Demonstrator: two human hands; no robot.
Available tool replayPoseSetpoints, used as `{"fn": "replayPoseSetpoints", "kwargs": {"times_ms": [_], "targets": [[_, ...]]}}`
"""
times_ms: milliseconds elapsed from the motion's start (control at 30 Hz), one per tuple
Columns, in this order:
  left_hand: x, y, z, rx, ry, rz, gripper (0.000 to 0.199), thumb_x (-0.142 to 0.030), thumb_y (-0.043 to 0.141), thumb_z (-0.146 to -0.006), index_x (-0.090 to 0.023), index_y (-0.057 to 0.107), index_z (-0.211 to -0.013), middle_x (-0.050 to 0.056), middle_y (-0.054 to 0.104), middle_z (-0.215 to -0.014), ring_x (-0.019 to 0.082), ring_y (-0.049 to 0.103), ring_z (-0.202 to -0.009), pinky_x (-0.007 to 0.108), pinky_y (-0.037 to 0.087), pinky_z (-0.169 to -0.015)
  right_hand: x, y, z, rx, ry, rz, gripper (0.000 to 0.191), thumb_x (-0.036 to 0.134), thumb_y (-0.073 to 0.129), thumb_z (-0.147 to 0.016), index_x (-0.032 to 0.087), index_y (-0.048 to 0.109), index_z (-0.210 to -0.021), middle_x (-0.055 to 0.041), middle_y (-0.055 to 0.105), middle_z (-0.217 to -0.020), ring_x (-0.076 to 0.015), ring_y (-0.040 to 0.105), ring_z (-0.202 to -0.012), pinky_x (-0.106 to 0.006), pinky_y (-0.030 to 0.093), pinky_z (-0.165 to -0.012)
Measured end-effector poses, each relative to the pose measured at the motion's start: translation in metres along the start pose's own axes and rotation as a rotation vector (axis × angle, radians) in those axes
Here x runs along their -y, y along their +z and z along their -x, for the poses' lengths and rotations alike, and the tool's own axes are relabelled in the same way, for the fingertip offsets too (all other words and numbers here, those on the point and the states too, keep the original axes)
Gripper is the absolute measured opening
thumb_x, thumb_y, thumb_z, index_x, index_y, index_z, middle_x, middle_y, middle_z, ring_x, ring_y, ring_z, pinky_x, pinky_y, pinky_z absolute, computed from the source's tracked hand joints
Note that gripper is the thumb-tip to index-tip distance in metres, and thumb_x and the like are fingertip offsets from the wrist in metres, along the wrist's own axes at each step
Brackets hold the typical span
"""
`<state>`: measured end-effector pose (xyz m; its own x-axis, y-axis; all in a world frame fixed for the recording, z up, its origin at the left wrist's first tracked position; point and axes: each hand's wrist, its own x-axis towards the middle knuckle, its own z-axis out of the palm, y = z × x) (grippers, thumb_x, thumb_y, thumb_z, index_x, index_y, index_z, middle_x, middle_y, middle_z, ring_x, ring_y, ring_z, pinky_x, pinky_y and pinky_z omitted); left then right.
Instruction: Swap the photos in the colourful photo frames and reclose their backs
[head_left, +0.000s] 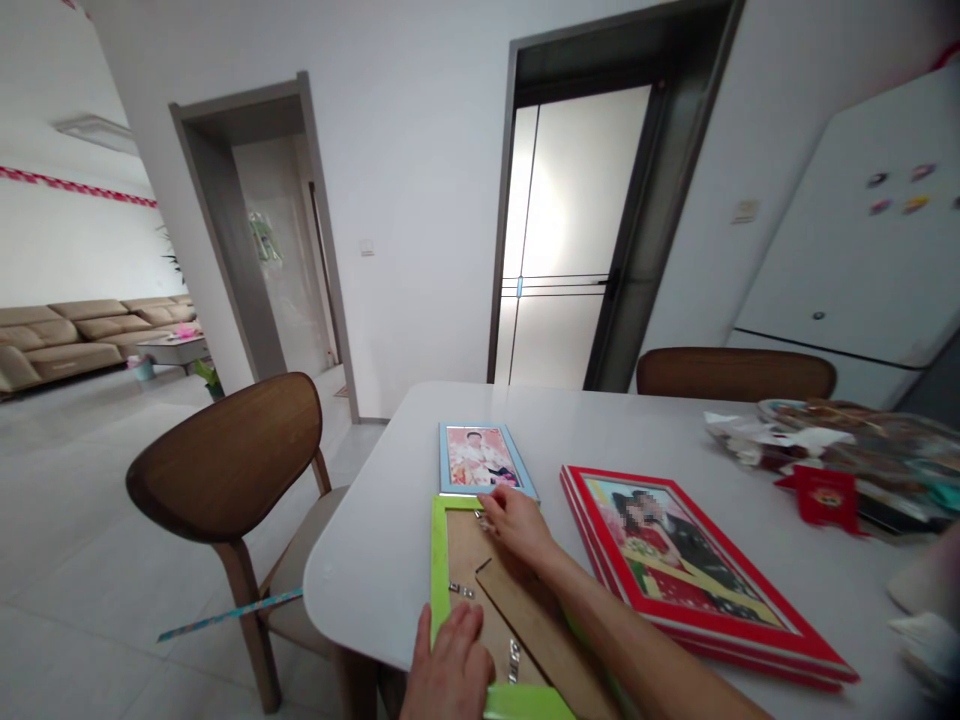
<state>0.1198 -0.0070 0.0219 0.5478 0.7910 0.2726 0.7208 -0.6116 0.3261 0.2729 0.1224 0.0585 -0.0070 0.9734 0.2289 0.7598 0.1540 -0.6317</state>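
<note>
L hand [450, 665] is resting palm-down, fingers slightly apart, on the near left part of the green frame [439, 545], which is lying back-up at the near edge of the bench [367, 570]. Its smooth, glossy rails are forming a rectangle around a matte brown backing board [463, 550], prob. fibreboard. Small shiny metal clips [514, 660] are sitting along the board's edges, and a long flat tapering stand leg [529, 620], also brown, is lying slantwise across it. R hand [517, 525] is reaching over the far end, fingers bunched at a small clip there (can't tell if they're pinching it or just touching). R forearm is crossing above the stand leg.

To the right, glossy red frames [814, 650] are lying stacked, the top one showing a photo of 2 people. Just beyond the green one, a pale blue frame [444, 460] is lying face-up w/ a photo of 1 person. Far right, crinkly clear plastic [892, 440] is heaping up behind a flat red packet [825, 498]. Behind the bench, a curved wooden chair back [735, 374] is showing, then a frosted-looking door [574, 200] w/ thin dark lines.
</note>
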Motion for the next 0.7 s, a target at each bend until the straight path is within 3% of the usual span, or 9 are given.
{"fn": "replayPoseSetpoints", "kwargs": {"times_ms": [133, 200, 267, 333, 433, 500, 600, 700], "targets": [[0.001, 0.006, -0.002, -0.043, 0.043, -0.039, 0.026, -0.039, 0.060, -0.066, -0.021, 0.053, -0.083, 0.011, 0.054, -0.116, 0.028, 0.047, -0.108, 0.052, 0.032, -0.092, -0.009, -0.039, 0.028, 0.010, -0.078, -0.168, 0.026, 0.034, 0.039, -0.076, 0.016, 0.058, -0.079, -0.0035, 0.063, -0.076, -0.0148, 0.056, -0.069, -0.024, 0.041, -0.062], [-0.001, -0.003, -0.003, -0.083, 0.018, 0.021, 0.024, -0.038, 0.060, -0.065, -0.021, 0.052, -0.080, 0.009, 0.057, -0.111, 0.027, 0.050, -0.105, 0.053, 0.031, -0.092, -0.018, -0.058, 0.047, -0.038, -0.017, -0.324, 0.028, 0.037, 0.041, -0.076, 0.016, 0.055, -0.089, -0.0056, 0.062, -0.085, -0.0161, 0.057, -0.076, -0.026, 0.043, -0.065], [-0.008, -0.016, -0.007, -0.169, -0.051, 0.138, 0.020, -0.035, 0.060, -0.065, -0.022, 0.051, -0.077, 0.009, 0.058, -0.109, 0.027, 0.051, -0.103, 0.053, 0.029, -0.093, -0.024, -0.067, 0.067, -0.105, 0.130, -0.596, 0.032, 0.040, 0.045, -0.073, 0.017, 0.053, -0.094, -0.0068, 0.061, -0.092, -0.0171, 0.057, -0.078, -0.027, 0.044, -0.065], [-0.018, -0.028, -0.013, -0.282, -0.133, 0.334, 0.019, -0.036, 0.057, -0.066, -0.022, 0.048, -0.074, 0.010, 0.057, -0.110, 0.027, 0.050, -0.104, 0.050, 0.032, -0.091, -0.023, -0.062, 0.087, -0.088, 0.293, -0.917, 0.035, 0.041, 0.051, -0.070, 0.018, 0.052, -0.096, -0.0062, 0.062, -0.091, -0.0170, 0.059, -0.075, -0.027, 0.045, -0.062], [-0.041, -0.035, -0.024, -0.400, -0.233, 0.747, 0.029, -0.049, 0.051, -0.069, -0.021, 0.046, -0.074, 0.012, 0.054, -0.113, 0.027, 0.050, -0.104, 0.040, 0.042, -0.084, -0.004, -0.032, 0.111, 0.174, 0.479, -1.297, 0.038, 0.046, 0.053, -0.067, 0.017, 0.053, -0.093, -0.0056, 0.064, -0.081, -0.0172, 0.060, -0.066, -0.027, 0.045, -0.053], [-0.056, -0.035, -0.032, -0.406, -0.285, 0.995, 0.038, -0.056, 0.050, -0.067, -0.020, 0.046, -0.078, 0.011, 0.054, -0.112, 0.026, 0.054, -0.099, 0.036, 0.046, -0.078, 0.012, -0.015, 0.119, 0.252, 0.514, -1.505, 0.039, 0.049, 0.051, -0.068, 0.015, 0.056, -0.088, -0.0067, 0.065, -0.076, -0.0179, 0.061, -0.064, -0.028, 0.046, -0.053], [-0.071, -0.040, -0.045, -0.495, -0.350, 1.221, 0.045, -0.052, 0.059, -0.062, -0.022, 0.044, -0.091, 0.009, 0.053, -0.113, 0.024, 0.056, -0.095, 0.033, 0.048, -0.076, 0.022, -0.021, 0.118, 0.069, 0.467, -1.685, 0.035, 0.044, 0.055, -0.065, 0.014, 0.058, -0.082, -0.0074, 0.066, -0.076, -0.0203, 0.061, -0.071, -0.030, 0.048, -0.060], [-0.078, -0.052, -0.062, -0.609, -0.378, 1.375, 0.061, -0.038, 0.065, -0.061, -0.025, 0.032, -0.111, 0.006, 0.053, -0.112, 0.021, 0.054, -0.098, 0.033, 0.046, -0.080, 0.001, -0.066, 0.108, -0.063, 0.500, -1.611, 0.032, 0.035, 0.058, -0.065, 0.015, 0.057, -0.090, -0.0061, 0.067, -0.077, -0.0209, 0.062, -0.073, -0.032, 0.049, -0.063]]}}
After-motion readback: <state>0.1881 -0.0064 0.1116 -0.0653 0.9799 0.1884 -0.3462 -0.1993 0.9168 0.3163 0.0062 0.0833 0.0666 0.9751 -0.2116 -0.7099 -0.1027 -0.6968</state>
